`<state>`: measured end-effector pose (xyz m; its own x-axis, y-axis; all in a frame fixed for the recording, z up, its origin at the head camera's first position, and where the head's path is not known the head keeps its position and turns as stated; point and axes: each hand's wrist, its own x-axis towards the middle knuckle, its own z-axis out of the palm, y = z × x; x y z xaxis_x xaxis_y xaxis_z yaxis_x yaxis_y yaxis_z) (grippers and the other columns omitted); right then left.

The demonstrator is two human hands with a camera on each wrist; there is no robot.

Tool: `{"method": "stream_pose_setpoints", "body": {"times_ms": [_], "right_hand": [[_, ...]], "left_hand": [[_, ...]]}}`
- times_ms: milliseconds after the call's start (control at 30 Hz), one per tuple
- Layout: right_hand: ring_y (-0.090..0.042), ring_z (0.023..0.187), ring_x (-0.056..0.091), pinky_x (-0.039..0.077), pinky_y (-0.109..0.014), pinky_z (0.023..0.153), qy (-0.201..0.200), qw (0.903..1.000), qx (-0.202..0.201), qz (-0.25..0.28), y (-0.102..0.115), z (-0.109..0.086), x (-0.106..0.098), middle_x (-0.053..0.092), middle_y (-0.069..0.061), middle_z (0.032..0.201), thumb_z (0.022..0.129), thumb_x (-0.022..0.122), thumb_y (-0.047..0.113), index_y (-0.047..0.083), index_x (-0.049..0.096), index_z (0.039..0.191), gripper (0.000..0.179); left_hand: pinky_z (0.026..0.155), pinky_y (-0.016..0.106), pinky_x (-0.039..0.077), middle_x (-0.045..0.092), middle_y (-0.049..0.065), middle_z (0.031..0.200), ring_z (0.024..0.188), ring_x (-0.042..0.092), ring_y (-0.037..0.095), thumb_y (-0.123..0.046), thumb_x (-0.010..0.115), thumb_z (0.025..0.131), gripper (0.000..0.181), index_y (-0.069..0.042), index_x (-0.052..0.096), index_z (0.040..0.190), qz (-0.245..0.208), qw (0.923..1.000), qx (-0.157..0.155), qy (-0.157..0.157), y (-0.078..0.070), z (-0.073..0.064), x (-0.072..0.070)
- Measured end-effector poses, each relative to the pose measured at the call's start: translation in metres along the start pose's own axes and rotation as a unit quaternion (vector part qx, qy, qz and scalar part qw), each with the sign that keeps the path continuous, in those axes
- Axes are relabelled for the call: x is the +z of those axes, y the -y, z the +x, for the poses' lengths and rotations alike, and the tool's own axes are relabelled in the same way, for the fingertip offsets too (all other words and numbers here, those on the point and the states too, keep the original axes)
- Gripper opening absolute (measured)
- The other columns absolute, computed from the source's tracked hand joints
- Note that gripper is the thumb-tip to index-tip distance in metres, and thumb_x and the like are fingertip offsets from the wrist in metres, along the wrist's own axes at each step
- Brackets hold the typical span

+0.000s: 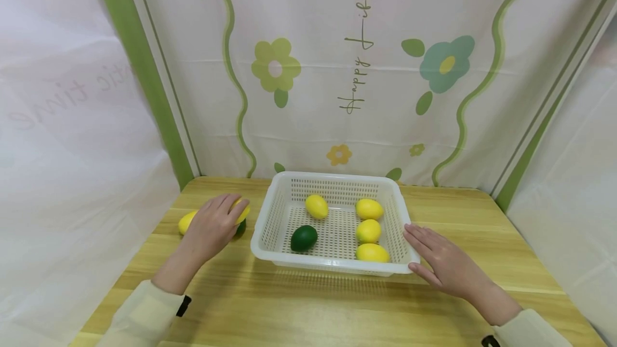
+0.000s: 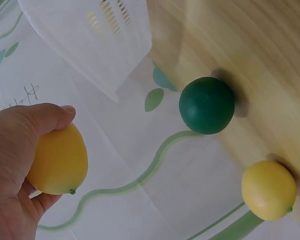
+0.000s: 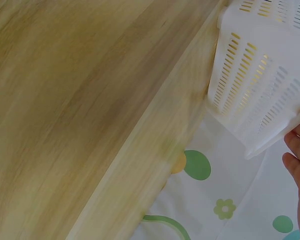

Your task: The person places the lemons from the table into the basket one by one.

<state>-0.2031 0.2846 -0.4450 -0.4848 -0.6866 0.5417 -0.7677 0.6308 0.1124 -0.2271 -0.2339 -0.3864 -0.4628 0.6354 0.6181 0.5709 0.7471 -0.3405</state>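
Observation:
My left hand [image 1: 215, 224] holds a yellow lemon [image 2: 60, 161] between thumb and fingers, raised above the table to the left of the basket. Below it on the table are a dark green lemon-shaped fruit [image 2: 207, 105] and another yellow lemon [image 2: 268, 190]; in the head view the hand partly covers both. My right hand [image 1: 445, 262] rests against the right rim of the white plastic basket [image 1: 332, 177], fingers extended along it. Inside the basket lie several yellow lemons, one of them [image 1: 316, 206] at the back left, and a dark green fruit [image 1: 303, 238] at the front left.
The basket stands towards the back of a wooden table [image 1: 289, 309]. Behind the table hangs a white curtain [image 1: 313, 122] with printed flowers, and further pale sheets [image 1: 72, 175] enclose the left and right sides.

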Motion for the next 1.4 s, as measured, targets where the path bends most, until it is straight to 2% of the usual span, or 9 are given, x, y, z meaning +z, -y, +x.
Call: {"method": "stream_pose_setpoints", "body": {"times_ms": [200, 500, 700, 1000, 1133, 1267, 1400], "right_hand": [[-0.039, 0.119, 0.053, 0.012, -0.026, 0.117, 0.003, 1.0000, 0.001, -0.002, 0.000, 0.001, -0.001, 0.054, -0.022, 0.135, 0.102, 0.038, 0.051, -0.008, 0.056, 0.131, 0.068], [-0.039, 0.119, 0.054, 0.012, -0.025, 0.117, 0.008, 0.9999, 0.002, -0.006, 0.001, 0.001, -0.002, 0.054, -0.022, 0.135, 0.102, 0.039, 0.051, -0.007, 0.056, 0.131, 0.067], [-0.039, 0.118, 0.054, 0.011, -0.024, 0.117, 0.011, 0.9999, 0.003, -0.006, 0.002, 0.001, -0.003, 0.054, -0.023, 0.134, 0.102, 0.039, 0.051, -0.007, 0.056, 0.131, 0.067], [-0.039, 0.119, 0.054, 0.010, -0.024, 0.117, 0.013, 0.9999, 0.004, -0.009, 0.003, 0.001, -0.003, 0.054, -0.022, 0.134, 0.102, 0.040, 0.051, -0.007, 0.056, 0.131, 0.067], [-0.039, 0.118, 0.054, 0.011, -0.025, 0.117, 0.011, 0.9999, 0.003, -0.011, 0.003, 0.002, -0.004, 0.055, -0.022, 0.134, 0.102, 0.040, 0.051, -0.007, 0.056, 0.131, 0.067], [-0.039, 0.119, 0.054, 0.012, -0.025, 0.117, 0.012, 0.9999, 0.003, -0.011, 0.003, 0.001, -0.003, 0.054, -0.022, 0.135, 0.102, 0.040, 0.051, -0.007, 0.056, 0.131, 0.067], [-0.038, 0.119, 0.054, 0.011, -0.025, 0.117, 0.015, 0.9998, 0.005, -0.012, 0.003, 0.001, -0.003, 0.054, -0.022, 0.135, 0.101, 0.041, 0.051, -0.007, 0.056, 0.131, 0.066]], "left_hand": [[0.074, 0.046, 0.056, 0.063, 0.022, 0.107, 0.094, 0.062, 0.038, 0.008, 0.079, 0.066, 0.047, 0.002, 0.062, 0.109, -0.003, 0.9999, 0.007, -0.009, 0.000, 0.009, 0.001], [0.076, 0.047, 0.055, 0.063, 0.022, 0.107, 0.094, 0.062, 0.039, 0.010, 0.066, 0.069, 0.041, 0.001, 0.063, 0.109, -0.008, 0.9993, 0.021, -0.029, -0.002, 0.023, 0.004], [0.074, 0.048, 0.056, 0.063, 0.023, 0.105, 0.093, 0.062, 0.039, 0.010, 0.071, 0.066, 0.044, 0.001, 0.063, 0.108, -0.012, 0.9985, 0.035, -0.041, -0.005, 0.031, 0.007], [0.083, 0.044, 0.055, 0.064, 0.018, 0.111, 0.098, 0.061, 0.034, -0.003, 0.086, 0.067, 0.052, -0.001, 0.064, 0.114, -0.012, 0.9993, 0.036, -0.002, -0.013, 0.042, 0.006], [0.081, 0.043, 0.056, 0.064, 0.019, 0.111, 0.098, 0.062, 0.034, -0.004, 0.087, 0.065, 0.055, -0.001, 0.064, 0.114, -0.012, 0.9989, 0.044, -0.010, -0.016, 0.048, 0.008], [0.083, 0.043, 0.055, 0.063, 0.019, 0.112, 0.099, 0.062, 0.035, -0.003, 0.084, 0.066, 0.053, -0.002, 0.062, 0.115, -0.012, 0.9986, 0.051, -0.004, -0.019, 0.053, 0.010], [0.086, 0.042, 0.054, 0.062, 0.019, 0.114, 0.101, 0.061, 0.034, -0.005, 0.087, 0.065, 0.057, -0.003, 0.062, 0.116, -0.014, 0.9983, 0.057, 0.003, -0.021, 0.057, 0.012]]}}
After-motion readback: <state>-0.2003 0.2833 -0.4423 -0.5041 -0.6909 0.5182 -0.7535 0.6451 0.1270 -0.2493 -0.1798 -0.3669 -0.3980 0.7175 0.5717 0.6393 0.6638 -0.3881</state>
